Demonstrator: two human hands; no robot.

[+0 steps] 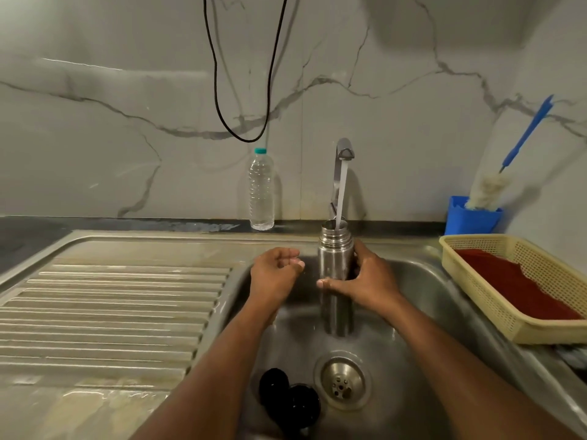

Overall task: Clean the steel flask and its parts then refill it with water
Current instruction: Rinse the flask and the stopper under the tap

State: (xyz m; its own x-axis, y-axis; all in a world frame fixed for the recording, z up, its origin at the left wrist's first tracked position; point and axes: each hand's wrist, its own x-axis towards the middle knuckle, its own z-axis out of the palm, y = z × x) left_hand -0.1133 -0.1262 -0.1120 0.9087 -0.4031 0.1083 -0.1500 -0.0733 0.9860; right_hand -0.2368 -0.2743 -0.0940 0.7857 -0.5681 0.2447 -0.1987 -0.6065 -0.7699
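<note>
The steel flask (335,258) stands upright over the sink (422,312), its open mouth under the tap (343,152). A stream of water runs from the tap into the mouth. My right hand (365,279) grips the flask's body from the right. To the left of the flask, apart from it, my left hand (274,274) hovers with loosely curled fingers and holds nothing. Two black flask parts (289,398) lie on the sink floor left of the drain (341,382).
A clear plastic water bottle (261,190) stands against the wall behind the sink. A blue holder (470,220) with a bottle brush (508,160) sits at the back right. A beige basket (476,271) with a red cloth lies to the right. A ribbed drainboard (111,312) spreads left.
</note>
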